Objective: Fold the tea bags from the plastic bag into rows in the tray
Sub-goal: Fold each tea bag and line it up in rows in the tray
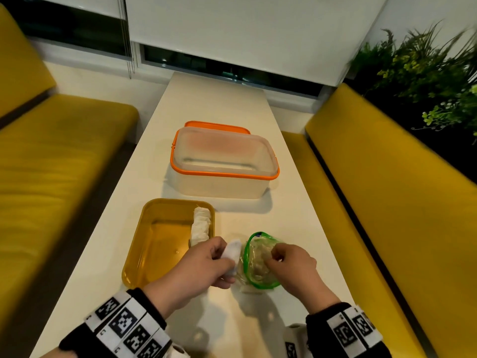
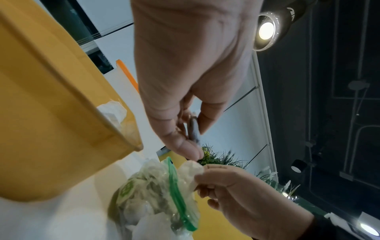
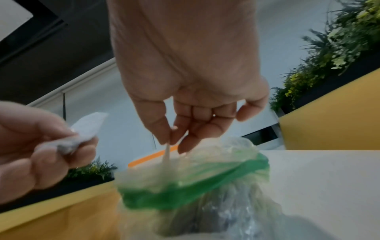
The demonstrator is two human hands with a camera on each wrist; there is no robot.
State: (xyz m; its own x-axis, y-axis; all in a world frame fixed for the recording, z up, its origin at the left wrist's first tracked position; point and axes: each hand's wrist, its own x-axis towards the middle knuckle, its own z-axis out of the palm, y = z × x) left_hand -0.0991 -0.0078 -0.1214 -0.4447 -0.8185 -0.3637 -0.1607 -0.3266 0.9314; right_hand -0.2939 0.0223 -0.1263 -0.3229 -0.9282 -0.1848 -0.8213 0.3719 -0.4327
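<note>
A yellow tray (image 1: 144, 244) lies on the white table, with a row of folded white tea bags (image 1: 200, 226) along its right wall. Just right of the tray, my left hand (image 1: 219, 257) pinches a white tea bag (image 1: 232, 250) between thumb and fingers; the tea bag (image 3: 86, 128) also shows in the right wrist view. A clear plastic bag (image 1: 258, 262) with a green zip rim (image 3: 185, 191) stands open beside it, full of tea bags. My right hand (image 1: 277, 254) reaches into its mouth and pinches a tea bag (image 3: 167, 154) there.
A clear container with an orange rim (image 1: 224, 161) stands farther back on the table (image 1: 206, 99), an orange lid behind it. Yellow benches (image 1: 51, 151) flank the table on both sides. Green plants (image 1: 426, 73) fill the far right.
</note>
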